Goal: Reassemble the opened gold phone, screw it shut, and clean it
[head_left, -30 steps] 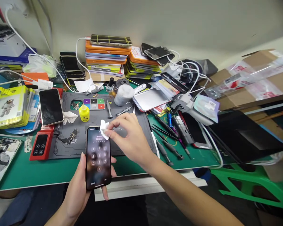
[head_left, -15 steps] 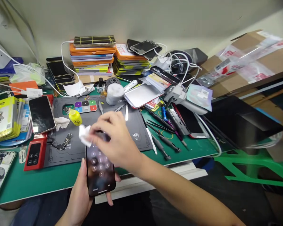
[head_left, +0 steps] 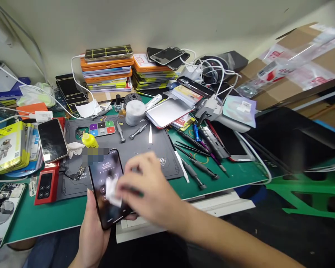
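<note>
Light was fairly bright and even on wall [head_left: 212, 31] | floor [head_left: 261, 225] lay dim at 4 o'clock | phone [head_left: 108, 216] screen glowed at 8 o'clock | right hand [head_left: 147, 190] and tissue [head_left: 111, 191] showed motion blur | pixelation masked phone's 11 o'clock corner | box [head_left: 303, 72] looked stretched at 2 o'clock

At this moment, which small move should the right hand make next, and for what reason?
Perhaps the right hand should draw the white tissue gently toward the lower end of the phone. It pinches the tissue over the phone's lit middle, the lower end shows uncovered, and the left hand holds the phone.
</note>
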The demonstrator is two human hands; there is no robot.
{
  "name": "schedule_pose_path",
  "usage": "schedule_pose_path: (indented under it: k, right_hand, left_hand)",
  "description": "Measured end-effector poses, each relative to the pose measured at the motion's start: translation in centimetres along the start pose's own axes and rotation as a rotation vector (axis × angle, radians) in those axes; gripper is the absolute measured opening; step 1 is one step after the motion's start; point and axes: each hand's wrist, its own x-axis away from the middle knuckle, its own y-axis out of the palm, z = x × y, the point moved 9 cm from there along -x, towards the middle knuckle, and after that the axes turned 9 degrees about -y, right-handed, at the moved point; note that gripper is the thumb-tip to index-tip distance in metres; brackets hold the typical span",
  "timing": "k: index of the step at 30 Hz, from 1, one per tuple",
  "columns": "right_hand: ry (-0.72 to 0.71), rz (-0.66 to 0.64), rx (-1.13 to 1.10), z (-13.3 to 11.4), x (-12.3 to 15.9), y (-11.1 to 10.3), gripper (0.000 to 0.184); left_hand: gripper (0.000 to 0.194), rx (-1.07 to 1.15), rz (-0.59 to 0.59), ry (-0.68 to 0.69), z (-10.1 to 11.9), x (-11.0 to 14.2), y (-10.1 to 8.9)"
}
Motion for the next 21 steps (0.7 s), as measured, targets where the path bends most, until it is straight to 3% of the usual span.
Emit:
schedule_pose_path:
  k: [2, 4, 6, 9, 14, 17, 21]
  right_hand:
    - [-0.104, -0.068, -0.008, -1.7, 0.4, 0.8, 0.007]
    - [-0.127, -0.027, 0.008, -1.9, -0.4, 0.5, 0.010]
    - [-0.054, 0.099, 0.038, -0.5, -2.0, -0.6, 0.011]
    - [0.070, 0.202, 0.046, 1.2, -3.1, -1.4, 0.011]
    - [-0.095, -0.011, -0.016, -2.5, 0.1, 0.5, 0.007]
    - [-0.052, 0.017, 0.052, -2.1, 1.6, -1.0, 0.006]
    - [-0.039, 0.061, 0.121, -1.8, 1.4, -2.6, 0.006]
  left_hand:
    - [0.044, 0.049, 0.031, -0.034, -0.3, -0.1, -0.1]
    - [0.049, 0.038, -0.013, -0.066, -0.7, -0.1, 0.6]
    - [0.051, 0.007, -0.052, -0.060, -0.7, 0.1, 1.5]
    - [0.045, -0.004, 0.011, -0.077, -0.6, 0.5, 2.2]
    - [0.051, 0.150, 0.079, -0.063, 1.1, 1.0, 3.2]
    - [0.057, 0.233, 0.129, -0.115, 1.4, 1.3, 3.2]
    - [0.053, 0.211, 0.173, -0.108, 1.6, 1.6, 2.9]
